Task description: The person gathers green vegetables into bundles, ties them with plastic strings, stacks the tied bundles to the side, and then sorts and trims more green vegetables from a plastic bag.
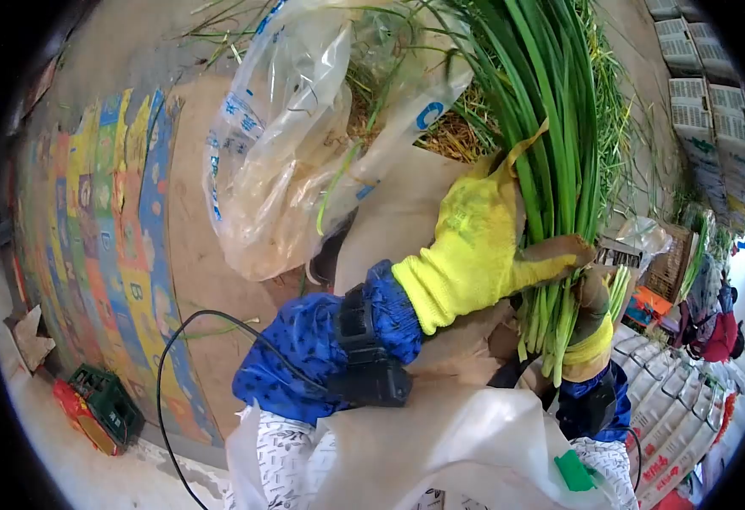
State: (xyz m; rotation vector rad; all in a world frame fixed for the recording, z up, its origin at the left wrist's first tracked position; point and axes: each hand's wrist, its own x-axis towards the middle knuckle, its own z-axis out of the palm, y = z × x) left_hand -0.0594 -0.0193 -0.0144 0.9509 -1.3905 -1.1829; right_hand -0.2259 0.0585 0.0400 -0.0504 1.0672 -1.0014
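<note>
My left hand (478, 234), in a yellow glove with a brownish worn palm, grips a thick bunch of garlic chives (559, 161). Its thumb lies across the stalks and the other fingers are partly hidden behind the leaves. My right hand (589, 331), gloved the same way, is closed around the pale lower ends from the right; some of its fingers are hidden. The long green leaves run up past the top of the view. Left of the bunch lies a clear plastic bag (287, 161) with blue print, crumpled and open.
Loose leaves and straw (453, 136) lie behind the bag. A colourful patterned mat (109, 229) covers the left floor, with a dark green crate (104, 408) near it. White crates (699, 110) stack at far right; packed white bags (665, 416) lie below. A black cable (164, 382) loops from my left sleeve.
</note>
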